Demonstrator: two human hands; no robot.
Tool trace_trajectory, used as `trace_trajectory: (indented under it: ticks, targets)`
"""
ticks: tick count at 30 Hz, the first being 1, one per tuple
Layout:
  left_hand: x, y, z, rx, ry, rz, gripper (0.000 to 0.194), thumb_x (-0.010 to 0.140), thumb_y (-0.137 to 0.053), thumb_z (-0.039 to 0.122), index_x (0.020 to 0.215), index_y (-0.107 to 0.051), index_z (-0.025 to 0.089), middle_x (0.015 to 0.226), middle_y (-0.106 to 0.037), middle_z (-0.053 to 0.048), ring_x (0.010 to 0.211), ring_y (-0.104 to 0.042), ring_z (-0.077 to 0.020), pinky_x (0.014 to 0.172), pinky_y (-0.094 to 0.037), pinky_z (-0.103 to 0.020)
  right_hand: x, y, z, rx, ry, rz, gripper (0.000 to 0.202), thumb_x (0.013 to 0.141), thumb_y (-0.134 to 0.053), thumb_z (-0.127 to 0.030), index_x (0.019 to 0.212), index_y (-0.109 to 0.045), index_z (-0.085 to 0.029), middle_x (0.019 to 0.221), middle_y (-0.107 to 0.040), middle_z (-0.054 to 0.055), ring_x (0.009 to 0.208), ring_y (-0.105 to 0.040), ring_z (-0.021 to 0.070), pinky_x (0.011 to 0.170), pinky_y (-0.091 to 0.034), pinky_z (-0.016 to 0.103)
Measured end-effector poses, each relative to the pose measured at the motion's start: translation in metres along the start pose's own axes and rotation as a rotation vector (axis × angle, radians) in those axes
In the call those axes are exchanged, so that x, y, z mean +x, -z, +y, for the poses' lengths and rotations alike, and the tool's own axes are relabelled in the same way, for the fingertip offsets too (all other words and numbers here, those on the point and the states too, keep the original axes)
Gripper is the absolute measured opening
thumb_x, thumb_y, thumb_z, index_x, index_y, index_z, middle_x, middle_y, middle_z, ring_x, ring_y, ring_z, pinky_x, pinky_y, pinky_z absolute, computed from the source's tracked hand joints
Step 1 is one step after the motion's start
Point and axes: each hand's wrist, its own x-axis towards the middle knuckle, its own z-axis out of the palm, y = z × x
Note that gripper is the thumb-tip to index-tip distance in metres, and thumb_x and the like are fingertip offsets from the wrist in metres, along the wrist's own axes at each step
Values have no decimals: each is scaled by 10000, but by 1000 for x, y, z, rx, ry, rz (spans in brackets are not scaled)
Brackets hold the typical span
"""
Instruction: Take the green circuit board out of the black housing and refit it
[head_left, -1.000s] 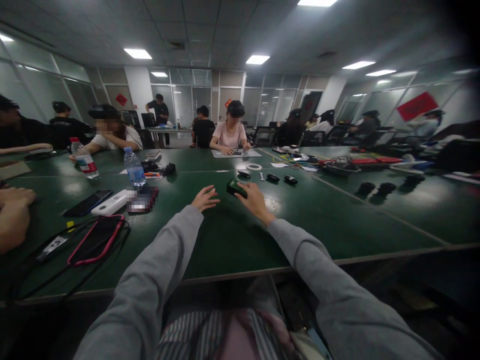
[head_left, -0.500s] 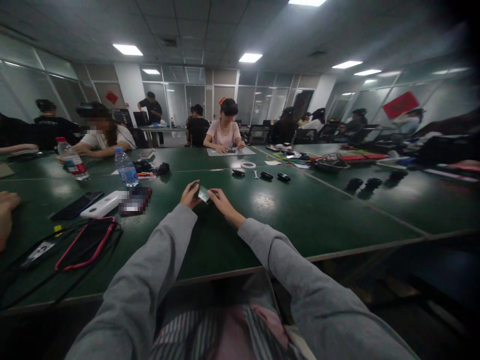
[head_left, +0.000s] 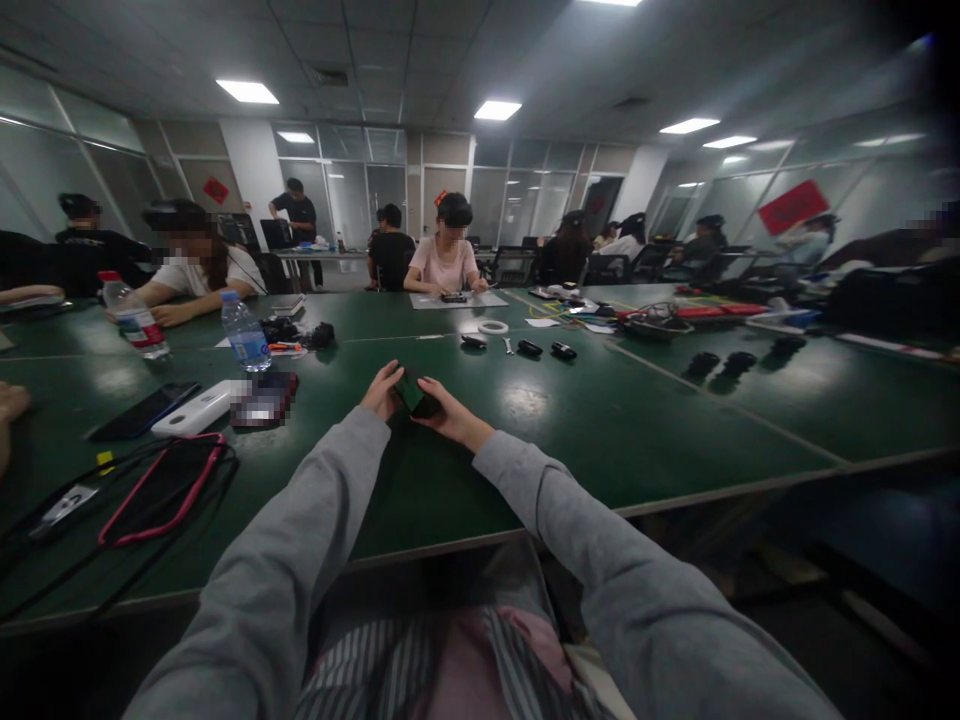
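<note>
A small dark phone-like device (head_left: 413,394) with a glossy face is held tilted above the green table. My left hand (head_left: 383,391) grips its left edge, the fingers curled behind it and the thumb along the side. At the opposite edge my right hand (head_left: 448,411) is closed around the lower right part, thumb on top. The device's back and part of its edges are hidden by my fingers. Its face looks dark green.
Several black objects (head_left: 529,348), a small wrench (head_left: 508,346) and a white ring (head_left: 493,327) lie beyond my hands. Left are a blue-capped bottle (head_left: 246,335), a red-capped bottle (head_left: 135,318) and a pink-edged phone case (head_left: 161,490). A co-worker (head_left: 444,262) sits opposite.
The device has turned in my hands: its face was bright half a second ago and now looks dark. My right hand has shifted its grip lower around it. The view has moved slightly.
</note>
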Motion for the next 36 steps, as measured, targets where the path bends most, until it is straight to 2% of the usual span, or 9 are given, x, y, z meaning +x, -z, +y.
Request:
trace_trajectory:
  ticks: [2,5,7,11,15,21,27,36]
  targets:
    - [-1,-5,-3,-14,90,32,467,794,-609,395,1212,-539,199,913,-664,-70,754,-639,-155,670,-511,-269,2,0,1,-37,55,24,511,710,-705,-369,1087,-362,-344,1005,-565,-28,834,-601,150,625,-576,353]
    - [-3,-10,-8,-40,181,-55,498,823,-531,487,1169,-573,132,901,-666,-115,803,-647,-197,712,-520,-309,4,2,3,-111,84,58,560,697,-709,-375,1091,-313,-336,971,-566,-23,801,-613,160,611,-575,369]
    - [-4,-12,-11,-63,186,-92,505,822,-536,483,1171,-570,118,929,-668,-125,845,-647,-208,746,-519,-319,5,3,5,-154,98,52,564,691,-708,-392,1086,-310,-332,959,-568,-22,783,-620,162,596,-571,357]
    - [-5,-14,-14,-100,171,-79,492,810,-581,432,1180,-560,109,927,-673,-123,842,-650,-198,782,-515,-312,5,4,7,-223,125,14,560,677,-704,-426,1072,-320,-328,935,-577,-29,749,-622,154,545,-555,302]
    - [-8,-16,-12,-149,193,-68,532,786,-593,475,1152,-575,90,893,-677,-130,801,-659,-196,770,-520,-308,4,4,8,-287,130,-1,544,676,-702,-431,1076,-348,-328,876,-572,-43,697,-609,132,507,-530,245]
    - [-13,-17,-7,-172,220,-17,512,806,-559,484,1115,-597,77,836,-680,-125,754,-665,-199,732,-531,-308,3,4,11,-333,144,-6,535,686,-694,-440,1097,-373,-318,894,-565,-25,704,-610,137,513,-529,248]
    - [-12,-18,-8,-155,219,-44,449,839,-522,426,1109,-605,77,826,-681,-125,768,-666,-209,728,-536,-321,-4,1,7,-345,167,6,564,690,-700,-435,1122,-363,-298,936,-552,-7,725,-599,128,519,-508,221]
    - [-14,-19,-7,-168,212,-67,438,839,-526,425,1086,-614,74,828,-679,-129,790,-663,-216,755,-532,-334,-3,3,7,-365,175,-12,608,698,-698,-432,1192,-365,-308,1060,-535,21,799,-602,135,556,-510,230]
